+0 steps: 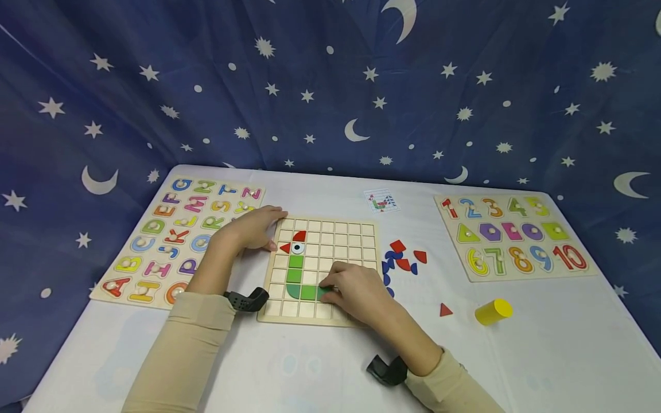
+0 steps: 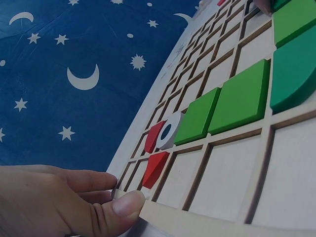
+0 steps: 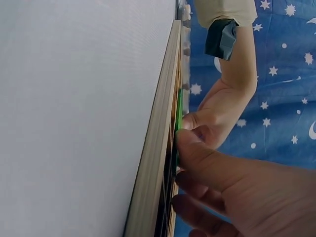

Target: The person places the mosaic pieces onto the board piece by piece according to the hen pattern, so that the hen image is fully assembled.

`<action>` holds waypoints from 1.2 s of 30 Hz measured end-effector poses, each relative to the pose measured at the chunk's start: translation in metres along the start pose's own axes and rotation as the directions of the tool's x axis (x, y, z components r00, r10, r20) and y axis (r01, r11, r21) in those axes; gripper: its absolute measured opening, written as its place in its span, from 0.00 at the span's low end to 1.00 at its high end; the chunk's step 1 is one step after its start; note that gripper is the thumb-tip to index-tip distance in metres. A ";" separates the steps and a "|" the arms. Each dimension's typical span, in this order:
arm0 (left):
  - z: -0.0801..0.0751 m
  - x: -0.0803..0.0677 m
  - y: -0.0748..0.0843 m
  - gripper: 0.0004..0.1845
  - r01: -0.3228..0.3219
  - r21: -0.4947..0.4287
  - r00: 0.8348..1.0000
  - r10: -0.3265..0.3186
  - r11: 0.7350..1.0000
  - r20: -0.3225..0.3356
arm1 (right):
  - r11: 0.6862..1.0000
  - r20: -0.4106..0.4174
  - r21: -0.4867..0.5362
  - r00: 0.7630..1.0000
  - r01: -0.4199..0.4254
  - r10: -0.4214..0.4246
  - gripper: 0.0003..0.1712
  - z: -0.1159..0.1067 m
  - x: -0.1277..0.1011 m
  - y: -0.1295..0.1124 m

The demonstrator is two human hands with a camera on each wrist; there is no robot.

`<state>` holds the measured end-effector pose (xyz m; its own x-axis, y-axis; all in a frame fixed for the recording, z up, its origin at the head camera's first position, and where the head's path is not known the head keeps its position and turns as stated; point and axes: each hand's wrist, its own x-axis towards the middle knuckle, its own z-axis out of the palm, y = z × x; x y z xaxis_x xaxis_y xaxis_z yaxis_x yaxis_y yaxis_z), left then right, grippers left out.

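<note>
A wooden grid board (image 1: 327, 226) lies on the white table. My left hand (image 1: 253, 226) holds its far left corner, thumb and fingers at the edges. On the board are a red quarter-round piece (image 1: 299, 236), a red triangle (image 1: 285, 248), a white eye piece (image 1: 297, 248), light green squares (image 2: 240, 98) and a dark green rounded piece (image 1: 293, 291). My right hand (image 1: 361, 289) pinches another dark green piece (image 1: 323, 291) beside the light green square (image 1: 308, 292) in the lower row. Its fingers partly cover this piece, so its full outline is hidden.
Loose red and blue pieces (image 1: 403, 264) lie right of the board, a red triangle (image 1: 446, 310) and yellow cylinder (image 1: 493, 311) farther right. A picture card (image 1: 381, 201) lies behind. A letter board (image 1: 155, 252) stands left, a number board (image 1: 508, 229) right.
</note>
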<state>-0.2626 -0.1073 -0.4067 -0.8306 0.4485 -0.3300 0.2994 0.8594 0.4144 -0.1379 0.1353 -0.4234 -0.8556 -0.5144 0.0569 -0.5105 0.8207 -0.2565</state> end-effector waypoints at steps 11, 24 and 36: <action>0.004 0.001 0.001 0.44 -0.002 -0.007 1.000 0.002 1.000 0.003 | 0.974 0.153 0.068 0.967 -0.218 0.206 0.23 -0.051 -0.016 0.067; 0.004 -0.001 -0.003 0.43 0.001 0.001 1.000 -0.001 1.000 -0.012 | 0.798 0.545 -0.001 0.668 -0.603 0.506 0.28 -0.075 -0.057 0.130; 0.002 0.001 -0.002 0.44 -0.020 0.009 1.000 0.020 1.000 -0.008 | 0.798 0.564 -0.047 0.643 -0.601 0.518 0.33 -0.067 -0.058 0.139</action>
<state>-0.2632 -0.1077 -0.4092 -0.8282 0.4639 -0.3145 0.3205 0.8523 0.4133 -0.1648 0.2956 -0.3977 -0.7668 -0.0459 -0.6403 0.1033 0.9756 -0.1937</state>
